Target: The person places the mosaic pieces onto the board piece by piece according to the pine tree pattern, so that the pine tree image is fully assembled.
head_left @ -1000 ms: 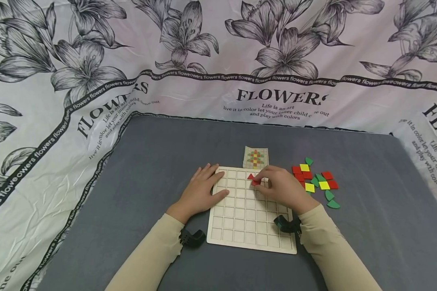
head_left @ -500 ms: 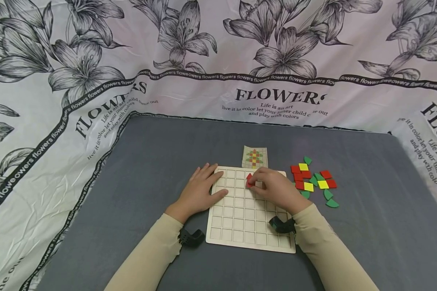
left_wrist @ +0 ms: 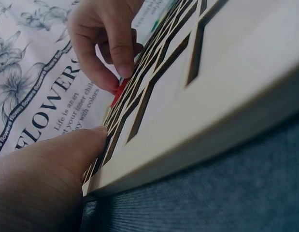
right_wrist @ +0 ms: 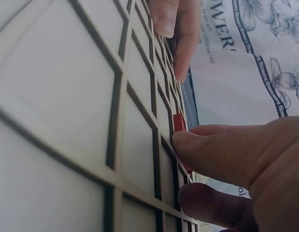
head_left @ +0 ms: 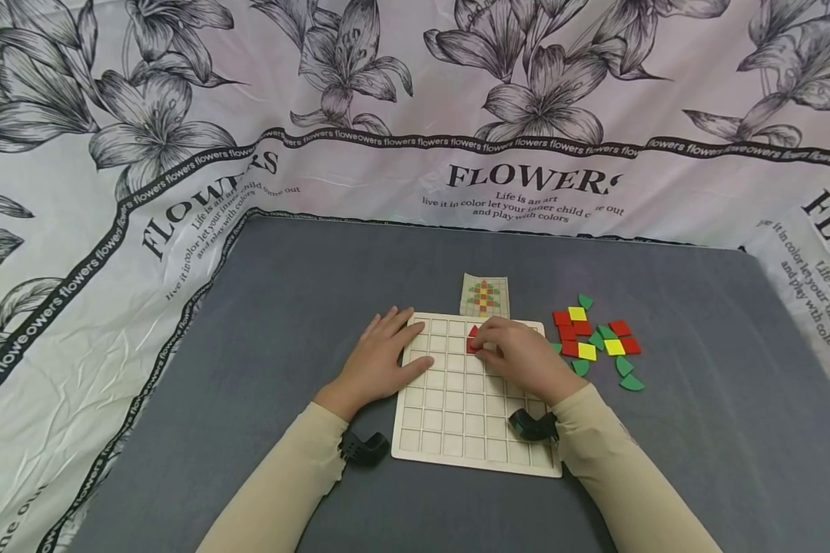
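My left hand [head_left: 379,359] lies with spread fingers over the upper left edge of a pale wooden grid board [head_left: 445,424]. Near the board's top, my right hand [head_left: 524,355] pinches a red square tile [head_left: 470,346] between thumb and fingertips, down at a grid cell. Just above that square sits a red triangle tile [head_left: 473,332]. The fingers partly cover both tiles. In the right wrist view, the thumb touches the red tile [right_wrist: 178,123], which stands slightly proud of the grid. The left wrist view shows the right fingertips meeting the red piece [left_wrist: 119,92].
Behind the board lies a small pattern card [head_left: 484,295] with a coloured design. To the right, loose red, yellow [head_left: 586,351] and green tiles [head_left: 632,382] are scattered on the grey tabletop [head_left: 304,292]. A flower-printed sheet [head_left: 360,177] hangs around the table.
My right hand has shifted slightly left with the red square, which has turned from askew to lined up under the triangle. The left hand has stayed in place.
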A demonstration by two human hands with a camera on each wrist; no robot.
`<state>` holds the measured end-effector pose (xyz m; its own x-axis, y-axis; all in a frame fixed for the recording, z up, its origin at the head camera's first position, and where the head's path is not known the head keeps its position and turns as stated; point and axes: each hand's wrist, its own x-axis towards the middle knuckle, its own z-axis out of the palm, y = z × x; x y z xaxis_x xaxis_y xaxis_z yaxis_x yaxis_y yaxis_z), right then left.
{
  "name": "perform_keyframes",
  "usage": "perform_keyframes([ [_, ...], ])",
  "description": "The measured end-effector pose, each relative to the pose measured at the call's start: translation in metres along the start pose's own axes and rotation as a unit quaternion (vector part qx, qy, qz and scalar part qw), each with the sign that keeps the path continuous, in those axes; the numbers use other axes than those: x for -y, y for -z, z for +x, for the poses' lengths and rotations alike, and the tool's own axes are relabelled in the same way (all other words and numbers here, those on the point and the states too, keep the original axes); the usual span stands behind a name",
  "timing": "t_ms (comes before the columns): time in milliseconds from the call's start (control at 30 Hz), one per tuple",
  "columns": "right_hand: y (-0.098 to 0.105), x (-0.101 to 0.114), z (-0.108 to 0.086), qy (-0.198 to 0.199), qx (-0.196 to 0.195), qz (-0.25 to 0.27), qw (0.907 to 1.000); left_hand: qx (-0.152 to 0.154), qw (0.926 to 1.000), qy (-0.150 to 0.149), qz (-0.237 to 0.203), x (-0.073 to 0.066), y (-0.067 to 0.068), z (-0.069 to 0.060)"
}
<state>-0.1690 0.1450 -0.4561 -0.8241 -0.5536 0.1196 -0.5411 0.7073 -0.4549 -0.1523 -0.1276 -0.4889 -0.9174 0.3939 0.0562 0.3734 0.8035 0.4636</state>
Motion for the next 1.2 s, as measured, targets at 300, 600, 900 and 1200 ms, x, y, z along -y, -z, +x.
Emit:
perform_keyframes([
  [300, -0.001, -0.001, -0.001, 0.009, 0.0, -0.001, 1.0, -0.004, 1.0, -0.004, -0.005, 0.0, -0.001, -0.001],
  [600, 0.002, 0.0, -0.003, 0.01, 0.008, -0.011, 0.9999, -0.005, 0.9999, -0.003, -0.013, 0.001, -0.004, -0.002],
  [900, 0.025, -0.001, -0.006, -0.046, 0.017, -0.017, 0.9987, -0.001, 1.0, -0.005, -0.008, 0.002, -0.001, 0.001],
  [1200, 0.053, -0.02, -0.019, -0.078, 0.026, -0.005, 0.9966, 0.01, 0.9999, -0.001, -0.008, 0.002, 0.0, 0.0],
])
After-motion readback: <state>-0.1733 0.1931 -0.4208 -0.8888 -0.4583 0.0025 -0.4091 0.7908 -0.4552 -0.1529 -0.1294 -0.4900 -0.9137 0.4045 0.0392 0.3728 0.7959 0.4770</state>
